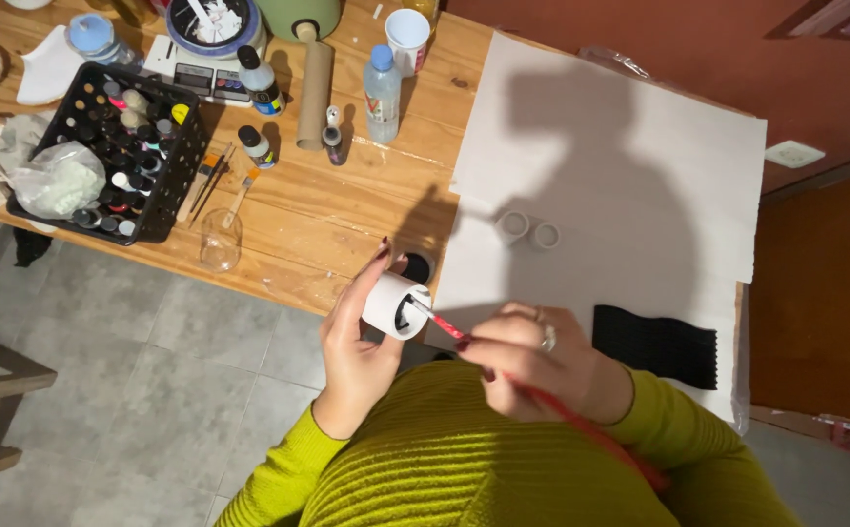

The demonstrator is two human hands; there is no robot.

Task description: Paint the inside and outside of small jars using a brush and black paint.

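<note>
Resting in left hand point(357, 346), white cup point(396, 304) meets right hand's point(532, 366) paintbrush point(440, 322).

White cup point(395, 304) — red brush point(445, 326)

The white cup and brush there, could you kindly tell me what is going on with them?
A person in a green sweater holds a small white cup in the left hand and a red-handled brush in the right hand, its tip at the cup's opening, where black shows inside. They work over a wooden table with white paper, a crate of paints and a water bottle.
</note>
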